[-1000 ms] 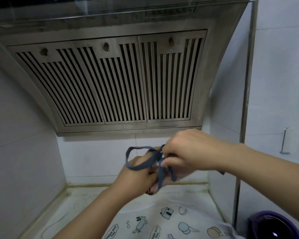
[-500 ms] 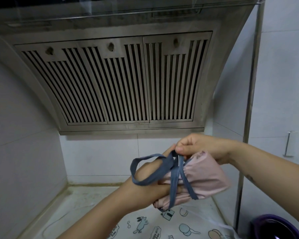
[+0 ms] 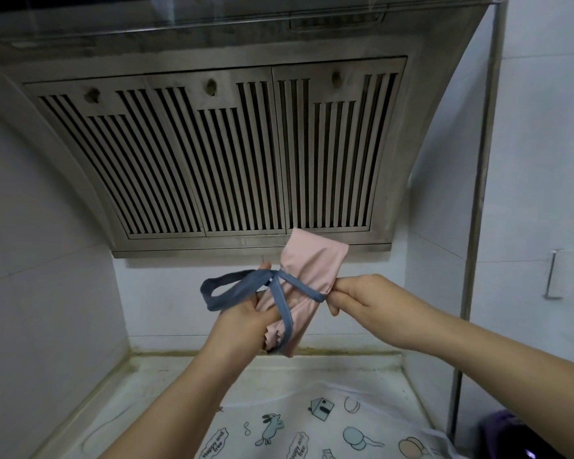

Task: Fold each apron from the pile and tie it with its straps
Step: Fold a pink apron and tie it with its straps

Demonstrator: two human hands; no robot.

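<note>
A folded pink apron (image 3: 307, 266) is held up in the air below the range hood, rolled into a tight bundle. Grey-blue straps (image 3: 279, 293) cross over it and form a loop to its left. My left hand (image 3: 246, 318) grips the lower part of the bundle, with the strap loop lying over its fingers. My right hand (image 3: 352, 298) pinches a strap end at the bundle's right side and holds it taut.
A steel range hood (image 3: 212, 154) hangs close above and behind the hands. Below lies a white cloth with cartoon prints (image 3: 312, 429) on the counter (image 3: 146, 376). A vertical metal pole (image 3: 478, 193) stands at the right, a dark purple container (image 3: 517, 438) at the bottom right.
The pink bundle came out from behind my right hand and now stands upright. My right hand moved right, drawing the strap tight. Both hands rose a little.
</note>
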